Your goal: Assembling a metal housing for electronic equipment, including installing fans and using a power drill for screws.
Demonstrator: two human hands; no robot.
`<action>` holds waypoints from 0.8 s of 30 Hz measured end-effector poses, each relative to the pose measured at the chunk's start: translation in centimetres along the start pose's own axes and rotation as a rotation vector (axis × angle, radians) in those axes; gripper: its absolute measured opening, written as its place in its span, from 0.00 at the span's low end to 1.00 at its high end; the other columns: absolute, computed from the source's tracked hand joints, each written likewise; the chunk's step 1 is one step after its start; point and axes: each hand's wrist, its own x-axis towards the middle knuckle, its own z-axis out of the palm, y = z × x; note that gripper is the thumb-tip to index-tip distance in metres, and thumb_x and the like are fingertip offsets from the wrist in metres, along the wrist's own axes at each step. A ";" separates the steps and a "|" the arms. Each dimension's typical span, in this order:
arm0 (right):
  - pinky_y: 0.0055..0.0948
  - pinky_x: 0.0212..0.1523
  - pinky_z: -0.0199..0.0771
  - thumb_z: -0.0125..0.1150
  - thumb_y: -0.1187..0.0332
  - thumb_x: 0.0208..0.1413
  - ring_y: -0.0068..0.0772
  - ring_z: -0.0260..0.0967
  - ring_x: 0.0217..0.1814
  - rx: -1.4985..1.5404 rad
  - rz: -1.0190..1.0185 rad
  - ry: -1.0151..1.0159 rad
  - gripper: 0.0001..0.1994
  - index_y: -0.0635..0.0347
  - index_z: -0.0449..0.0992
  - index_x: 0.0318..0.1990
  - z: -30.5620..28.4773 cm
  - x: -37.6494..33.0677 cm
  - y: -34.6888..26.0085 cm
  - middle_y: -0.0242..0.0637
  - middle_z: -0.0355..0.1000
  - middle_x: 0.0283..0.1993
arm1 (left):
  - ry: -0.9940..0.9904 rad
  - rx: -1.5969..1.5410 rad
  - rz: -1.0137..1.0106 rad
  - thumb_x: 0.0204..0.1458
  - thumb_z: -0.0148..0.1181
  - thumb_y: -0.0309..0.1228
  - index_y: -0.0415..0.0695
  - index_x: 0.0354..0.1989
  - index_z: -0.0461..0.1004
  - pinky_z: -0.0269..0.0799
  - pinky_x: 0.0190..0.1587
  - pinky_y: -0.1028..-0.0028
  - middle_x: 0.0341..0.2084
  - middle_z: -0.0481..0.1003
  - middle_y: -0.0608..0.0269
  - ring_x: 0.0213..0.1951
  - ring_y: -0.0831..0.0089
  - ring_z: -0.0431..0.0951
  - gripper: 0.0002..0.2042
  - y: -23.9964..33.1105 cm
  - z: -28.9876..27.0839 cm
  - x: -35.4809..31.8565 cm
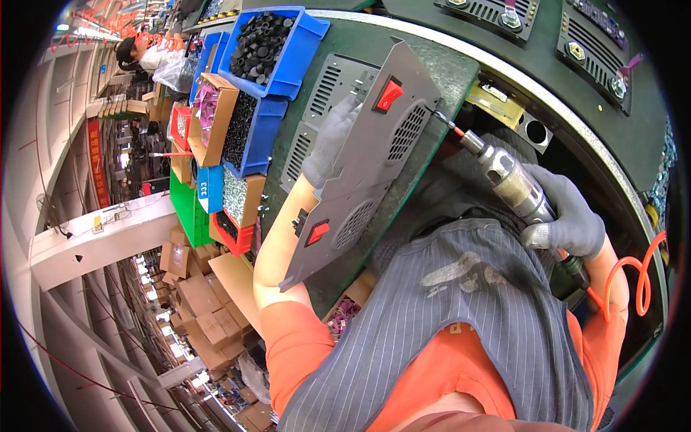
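Observation:
My left hand, in a grey glove, reaches behind a tilted grey metal panel and grips its left side, fingertips partly hidden. The panel has red rocker switches and round vent grilles; I cannot tell whether it is one piece or two overlapping. In my gloved right hand is a metal pneumatic screwdriver on an orange coiled hose. Its bit points at the panel's right edge beside the upper grille; whether they touch is unclear. Behind my left hand, slotted grey metal parts lie on the green bench.
Blue bins of black caps and black screws stand at the left, beside cardboard boxes and a green bin. Several vented metal units sit on a green surface across the pale rail. A person is far left, near stacked cartons.

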 end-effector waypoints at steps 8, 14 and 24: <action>0.27 0.48 0.64 0.73 0.47 0.25 0.26 0.65 0.42 -0.089 0.042 -0.019 0.47 0.69 0.66 0.55 -0.3 0.9 -0.7 0.36 0.70 0.43 | 0.031 0.084 -0.041 0.61 0.48 0.38 0.39 0.49 0.68 0.68 0.33 0.83 0.32 0.73 0.67 0.33 0.85 0.72 0.15 2.4 2.3 -2.1; 0.26 0.47 0.65 0.73 0.49 0.25 0.25 0.65 0.42 -0.040 0.041 -0.043 0.46 0.68 0.66 0.55 -0.3 1.2 -0.9 0.35 0.69 0.42 | 0.023 0.134 -0.023 0.61 0.48 0.38 0.39 0.48 0.68 0.68 0.34 0.83 0.32 0.73 0.67 0.33 0.85 0.71 0.15 2.4 2.2 -2.4; 0.28 0.50 0.63 0.74 0.48 0.25 0.27 0.65 0.45 -0.066 0.034 -0.026 0.47 0.69 0.65 0.56 -0.2 1.2 -0.9 0.36 0.69 0.44 | 0.021 0.205 0.034 0.61 0.49 0.39 0.39 0.47 0.68 0.68 0.34 0.83 0.33 0.73 0.67 0.33 0.85 0.71 0.15 2.5 1.8 -2.9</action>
